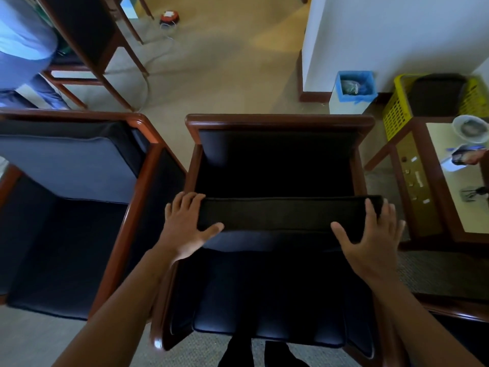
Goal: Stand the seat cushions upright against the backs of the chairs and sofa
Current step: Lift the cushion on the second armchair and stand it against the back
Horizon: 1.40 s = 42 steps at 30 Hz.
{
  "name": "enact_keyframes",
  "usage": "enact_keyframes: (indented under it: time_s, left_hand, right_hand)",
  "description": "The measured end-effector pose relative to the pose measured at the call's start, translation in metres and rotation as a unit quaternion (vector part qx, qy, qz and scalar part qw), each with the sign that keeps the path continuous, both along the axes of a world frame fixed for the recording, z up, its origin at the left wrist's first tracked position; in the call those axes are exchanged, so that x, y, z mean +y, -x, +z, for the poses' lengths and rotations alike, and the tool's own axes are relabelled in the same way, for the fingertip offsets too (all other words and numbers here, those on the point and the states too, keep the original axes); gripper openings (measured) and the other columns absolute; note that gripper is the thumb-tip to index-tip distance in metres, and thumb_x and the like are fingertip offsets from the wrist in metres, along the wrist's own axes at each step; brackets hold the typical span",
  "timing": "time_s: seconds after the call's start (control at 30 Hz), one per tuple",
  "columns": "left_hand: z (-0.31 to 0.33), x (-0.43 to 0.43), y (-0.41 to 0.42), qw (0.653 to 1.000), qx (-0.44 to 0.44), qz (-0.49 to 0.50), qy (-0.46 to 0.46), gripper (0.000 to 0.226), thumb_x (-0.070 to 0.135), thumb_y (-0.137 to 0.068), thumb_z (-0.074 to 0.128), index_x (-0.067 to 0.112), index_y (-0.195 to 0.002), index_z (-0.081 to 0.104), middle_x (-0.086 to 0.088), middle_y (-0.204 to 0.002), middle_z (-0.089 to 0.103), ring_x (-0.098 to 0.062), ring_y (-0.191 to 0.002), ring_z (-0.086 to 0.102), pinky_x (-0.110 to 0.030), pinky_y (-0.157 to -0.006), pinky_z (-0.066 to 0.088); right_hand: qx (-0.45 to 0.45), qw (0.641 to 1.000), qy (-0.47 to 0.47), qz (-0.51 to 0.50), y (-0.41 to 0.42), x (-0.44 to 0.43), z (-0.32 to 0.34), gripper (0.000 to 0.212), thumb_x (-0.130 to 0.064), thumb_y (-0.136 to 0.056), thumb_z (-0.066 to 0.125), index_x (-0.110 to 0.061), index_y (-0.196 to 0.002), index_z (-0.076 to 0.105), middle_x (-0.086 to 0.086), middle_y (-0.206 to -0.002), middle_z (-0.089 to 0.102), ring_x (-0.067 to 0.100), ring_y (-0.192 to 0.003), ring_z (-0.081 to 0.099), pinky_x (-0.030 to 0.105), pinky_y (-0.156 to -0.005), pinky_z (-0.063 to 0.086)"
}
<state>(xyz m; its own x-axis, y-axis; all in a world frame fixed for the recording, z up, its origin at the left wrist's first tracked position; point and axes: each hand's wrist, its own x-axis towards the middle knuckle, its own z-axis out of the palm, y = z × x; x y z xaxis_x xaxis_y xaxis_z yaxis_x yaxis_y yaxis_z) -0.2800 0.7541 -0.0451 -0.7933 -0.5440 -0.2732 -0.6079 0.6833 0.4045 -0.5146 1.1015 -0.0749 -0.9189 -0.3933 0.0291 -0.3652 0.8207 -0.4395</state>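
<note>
Below me stands a wooden armchair [277,120] with a dark backrest. Its dark seat cushion [277,214] is tilted up: the edge band faces me at mid-seat, and the glossy face slopes down to the chair's front. My left hand [185,221] grips the cushion's upper left corner, fingers over the edge and thumb on the face. At the upper right corner, my right hand [370,234] holds it the same way. On the neighbouring seat [148,160] to the left, a cushion [68,165] stands leaning against the backrest.
A wooden side table [423,181] with a white bowl [471,128] stands close on the right. Behind it are a yellow basket [397,115] and a blue-lined bin [354,88]. A person [23,35] and a wooden chair [87,30] are at the upper left.
</note>
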Motion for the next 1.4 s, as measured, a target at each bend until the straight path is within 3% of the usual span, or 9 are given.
enact_keyframes:
  time_s: [0.1, 0.17, 0.27, 0.4, 0.5, 0.73, 0.93, 1.17, 1.4]
  left_hand:
    - [0.002, -0.009, 0.020, 0.983, -0.115, -0.123, 0.068, 0.140, 0.106, -0.063, 0.048, 0.020, -0.168, 0.018, -0.008, -0.169, 0.027, -0.034, -0.160, 0.018, -0.067, -0.129, 0.007]
    - [0.001, -0.017, 0.030, 0.974, -0.122, -0.159, 0.106, 0.141, 0.099, -0.058, 0.063, 0.020, -0.166, 0.021, -0.008, -0.162, 0.036, -0.033, -0.152, 0.032, -0.065, -0.129, 0.014]
    - [-0.004, -0.029, 0.040, 0.966, -0.124, -0.182, 0.131, 0.131, 0.085, -0.055, 0.075, 0.023, -0.160, 0.026, -0.004, -0.151, 0.043, -0.029, -0.141, 0.041, -0.062, -0.125, 0.024]
    - [-0.011, -0.037, 0.051, 0.960, -0.115, -0.217, 0.131, 0.121, 0.080, -0.055, 0.076, 0.023, -0.153, 0.035, -0.001, -0.145, 0.051, -0.025, -0.135, 0.048, -0.057, -0.119, 0.033]
    - [-0.012, -0.041, 0.057, 0.963, -0.087, -0.210, 0.144, 0.104, 0.075, -0.054, 0.076, 0.026, -0.140, 0.046, 0.007, -0.120, 0.059, -0.020, -0.109, 0.057, -0.046, -0.098, 0.044]
    - [-0.003, -0.070, 0.089, 0.971, -0.034, -0.191, 0.137, 0.087, 0.064, -0.050, 0.080, 0.031, -0.127, 0.054, 0.011, -0.100, 0.061, -0.018, -0.094, 0.060, -0.043, -0.082, 0.045]
    - [0.008, -0.111, 0.140, 0.967, -0.014, -0.192, 0.168, 0.098, 0.059, -0.051, 0.087, 0.023, -0.136, 0.054, -0.002, -0.109, 0.067, -0.031, -0.100, 0.064, -0.044, -0.083, 0.045]
    - [-0.011, -0.145, 0.195, 0.971, -0.030, -0.190, 0.145, 0.106, 0.063, -0.057, 0.089, 0.022, -0.147, 0.053, -0.005, -0.121, 0.067, -0.030, -0.108, 0.059, -0.046, -0.099, 0.045]
    - [-0.055, -0.136, 0.192, 0.961, -0.048, -0.190, 0.193, 0.105, 0.042, -0.082, 0.085, 0.013, -0.168, 0.031, -0.017, -0.175, 0.030, -0.044, -0.159, 0.029, -0.073, -0.126, 0.017]
  right_hand:
    - [0.025, 0.989, -0.117, 0.087, 0.017, -0.007, 0.004, 0.135, -0.099, -0.071, 0.043, -0.009, -0.166, 0.008, 0.021, -0.174, -0.002, 0.033, -0.161, -0.008, 0.056, -0.125, -0.011]
    - [0.041, 0.974, -0.175, 0.142, 0.028, -0.011, 0.004, 0.147, -0.101, -0.063, 0.051, -0.009, -0.166, 0.003, 0.021, -0.174, -0.002, 0.036, -0.161, -0.006, 0.059, -0.125, -0.010]
    - [0.054, 0.947, -0.247, 0.199, 0.047, -0.024, 0.004, 0.151, -0.077, -0.050, 0.085, -0.011, -0.166, 0.012, 0.022, -0.172, 0.011, 0.044, -0.159, 0.005, 0.072, -0.122, 0.006]
    - [0.050, 0.904, -0.304, 0.297, 0.077, -0.040, 0.009, 0.138, -0.070, -0.040, 0.089, -0.012, -0.154, 0.038, 0.015, -0.159, 0.041, 0.040, -0.154, 0.028, 0.074, -0.119, 0.012]
    - [0.059, 0.911, -0.265, 0.311, 0.092, -0.047, 0.011, 0.120, -0.068, -0.043, 0.086, -0.016, -0.144, 0.047, 0.006, -0.131, 0.060, 0.034, -0.125, 0.057, 0.073, -0.115, 0.025]
    - [0.109, 0.931, -0.189, 0.291, 0.112, -0.064, 0.017, 0.101, -0.059, -0.048, 0.087, -0.017, -0.134, 0.056, 0.007, -0.112, 0.065, 0.035, -0.102, 0.064, 0.064, -0.103, 0.035]
    - [0.153, 0.936, -0.187, 0.257, 0.152, -0.102, 0.032, 0.101, -0.055, -0.048, 0.090, -0.018, -0.135, 0.055, 0.009, -0.114, 0.065, 0.036, -0.106, 0.061, 0.062, -0.105, 0.032]
    - [0.094, 0.940, -0.209, 0.254, 0.201, -0.140, 0.010, 0.106, -0.056, -0.046, 0.094, -0.020, -0.137, 0.053, 0.008, -0.119, 0.067, 0.036, -0.111, 0.063, 0.065, -0.107, 0.035]
    - [0.088, 0.941, -0.218, 0.243, 0.212, -0.155, -0.028, 0.119, -0.045, -0.049, 0.099, -0.014, -0.152, 0.047, 0.015, -0.148, 0.054, 0.040, -0.135, 0.051, 0.070, -0.114, 0.026]
